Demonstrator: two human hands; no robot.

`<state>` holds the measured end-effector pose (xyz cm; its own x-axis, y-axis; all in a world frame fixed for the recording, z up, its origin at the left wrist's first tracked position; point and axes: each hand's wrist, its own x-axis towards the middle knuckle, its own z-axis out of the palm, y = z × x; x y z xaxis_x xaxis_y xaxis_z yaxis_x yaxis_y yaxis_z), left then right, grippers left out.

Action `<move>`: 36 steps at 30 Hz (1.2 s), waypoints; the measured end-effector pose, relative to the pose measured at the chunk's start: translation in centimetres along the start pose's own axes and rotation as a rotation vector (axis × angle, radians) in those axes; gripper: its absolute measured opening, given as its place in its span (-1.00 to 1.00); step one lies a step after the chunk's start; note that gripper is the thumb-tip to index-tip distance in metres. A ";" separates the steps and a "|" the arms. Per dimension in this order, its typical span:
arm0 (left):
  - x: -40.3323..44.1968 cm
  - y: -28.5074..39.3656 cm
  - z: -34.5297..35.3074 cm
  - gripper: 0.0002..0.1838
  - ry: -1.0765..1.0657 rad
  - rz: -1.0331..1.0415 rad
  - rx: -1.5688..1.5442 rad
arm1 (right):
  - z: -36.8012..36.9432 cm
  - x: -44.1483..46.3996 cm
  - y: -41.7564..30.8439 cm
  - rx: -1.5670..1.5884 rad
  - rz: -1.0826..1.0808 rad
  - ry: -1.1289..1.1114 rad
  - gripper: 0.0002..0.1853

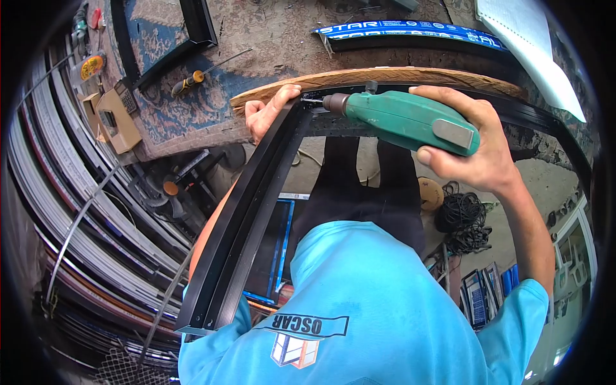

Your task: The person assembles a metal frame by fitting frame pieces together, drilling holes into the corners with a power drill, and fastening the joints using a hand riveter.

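Observation:
My right hand (471, 138) is wrapped round a green power drill (410, 119), held sideways. The drill's bit points left and meets the inside of a corner of a black metal frame (224, 237). At that corner my left hand (271, 114) grips the frame from its outer side, fingers curled over the edge. One long side of the frame runs down toward my left arm; another runs right along the table edge, behind the drill. A wooden strip (378, 77) lies on the table just beyond the corner.
On the patterned table cover (269, 32) lie a yellow-black screwdriver (189, 82), another black frame piece (170, 54), a blue-wrapped profile (410, 32) and white paper (529, 51). Long profiles (83, 192) are stacked at left. Coiled black cord (463, 215) lies on the floor.

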<state>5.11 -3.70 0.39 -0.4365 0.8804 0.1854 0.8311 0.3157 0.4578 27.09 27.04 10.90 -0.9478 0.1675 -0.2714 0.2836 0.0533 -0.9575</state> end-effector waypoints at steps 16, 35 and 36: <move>-0.2 -0.1 0.1 -0.71 0.026 0.034 0.011 | 0.4 -0.7 1.2 0.190 0.240 0.074 -0.25; -0.2 -0.2 0.1 -0.56 0.024 0.025 -0.016 | 0.4 -0.9 3.5 0.366 0.327 0.071 -0.16; -0.3 -0.1 0.0 -0.57 0.014 0.022 -0.013 | 0.4 -0.9 3.5 0.366 0.329 0.070 -0.16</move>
<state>5.13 -3.96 0.24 -0.4232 0.8820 0.2071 0.8357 0.2918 0.4652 28.90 26.66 7.78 -0.8009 0.1840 -0.5698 0.4844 -0.3604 -0.7972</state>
